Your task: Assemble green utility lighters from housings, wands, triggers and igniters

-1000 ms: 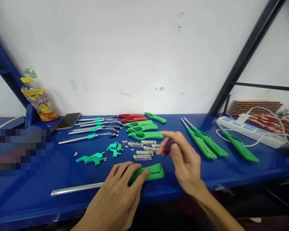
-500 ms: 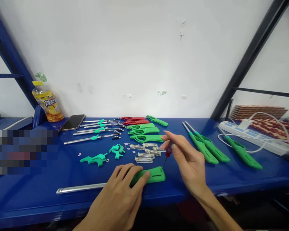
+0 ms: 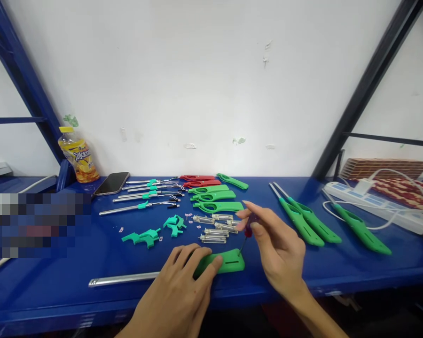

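Observation:
My left hand (image 3: 183, 286) is closed over a green lighter (image 3: 233, 263) lying flat near the table's front edge, its metal tube (image 3: 123, 280) pointing left. A small screwdriver (image 3: 247, 231) with a dark red handle is pinched in my right hand (image 3: 280, 249); its tip meets the lighter's right end. Just behind are clear fuel tanks (image 3: 213, 239) and teal triggers (image 3: 148, 237). Farther back lie green handle shells (image 3: 229, 206), red shells (image 3: 201, 183) and metal tubes with wires (image 3: 125, 209).
Three green lighters (image 3: 364, 230) with tubes lie at the right, near a white power strip (image 3: 391, 206) with cables. A phone (image 3: 112, 183) and a yellow-capped bottle (image 3: 79, 157) stand at the back left. Blue and black frame posts (image 3: 359, 89) flank the table (image 3: 74, 263).
The whole view has shifted slightly, so things appear a little lower and farther right. Both hands keep their hold, and the screwdriver tip stays on the lighter's right end.

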Demonstrator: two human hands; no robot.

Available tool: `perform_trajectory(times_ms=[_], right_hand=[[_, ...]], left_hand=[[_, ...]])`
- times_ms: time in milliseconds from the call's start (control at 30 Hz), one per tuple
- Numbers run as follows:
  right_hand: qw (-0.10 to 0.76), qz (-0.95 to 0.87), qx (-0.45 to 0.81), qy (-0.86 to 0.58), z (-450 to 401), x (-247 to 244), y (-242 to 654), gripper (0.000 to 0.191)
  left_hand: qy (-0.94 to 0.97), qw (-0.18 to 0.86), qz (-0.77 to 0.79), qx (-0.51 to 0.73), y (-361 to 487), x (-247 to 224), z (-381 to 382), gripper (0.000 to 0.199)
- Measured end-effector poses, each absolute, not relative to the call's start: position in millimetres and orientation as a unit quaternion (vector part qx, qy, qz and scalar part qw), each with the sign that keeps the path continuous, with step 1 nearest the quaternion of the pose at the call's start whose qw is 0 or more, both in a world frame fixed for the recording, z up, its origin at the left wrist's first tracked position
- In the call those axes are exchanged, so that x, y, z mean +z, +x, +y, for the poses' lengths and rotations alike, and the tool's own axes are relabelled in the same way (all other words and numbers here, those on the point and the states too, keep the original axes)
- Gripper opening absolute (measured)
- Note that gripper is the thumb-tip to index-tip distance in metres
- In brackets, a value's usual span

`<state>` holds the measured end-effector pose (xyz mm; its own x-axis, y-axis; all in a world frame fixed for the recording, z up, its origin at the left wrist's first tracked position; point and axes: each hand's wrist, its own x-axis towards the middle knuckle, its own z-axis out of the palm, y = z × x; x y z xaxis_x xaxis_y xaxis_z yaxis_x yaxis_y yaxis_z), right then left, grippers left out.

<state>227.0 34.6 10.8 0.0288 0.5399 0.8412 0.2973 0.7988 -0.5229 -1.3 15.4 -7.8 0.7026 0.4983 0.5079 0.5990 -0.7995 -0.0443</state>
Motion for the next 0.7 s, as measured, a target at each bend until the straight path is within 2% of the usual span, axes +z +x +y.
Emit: perform_trajectory(times_ms=[133,300,433,500,600,700], right_hand=[[0.660,-0.680,0.067,-0.313,35.4,12.2,227.4,0.040],[0.646,-0.682,0.136,-0.316,35.5,12.7,226.7,0.041],[0.675,-0.662,0.106,-0.308,35.7,13.5,226.8,0.036],[0.661,-0.672,0.107,-0.315,34.9,14.7,227.4,0.032],[0.641,-0.684,0.153,-0.313,34.5,16.4,227.9,0.036],[0.659,-0.670,0.140,-0.313,36.0,17.4,228.1,0.031]], left_hand=[[-0.916,0.102,-0.303,-0.242,-2.5,-7.0,14.9,0.049],[-0.916,0.104,-0.304,-0.240,-2.9,-6.0,16.2,0.050],[-0.915,0.109,-0.302,-0.245,-2.0,-5.4,14.9,0.049],[-0.914,0.108,-0.300,-0.249,-1.7,-4.8,14.1,0.049],[-0.915,0.107,-0.299,-0.250,-2.2,-4.4,14.5,0.050],[-0.914,0.109,-0.304,-0.246,-2.8,-5.8,16.2,0.051]])
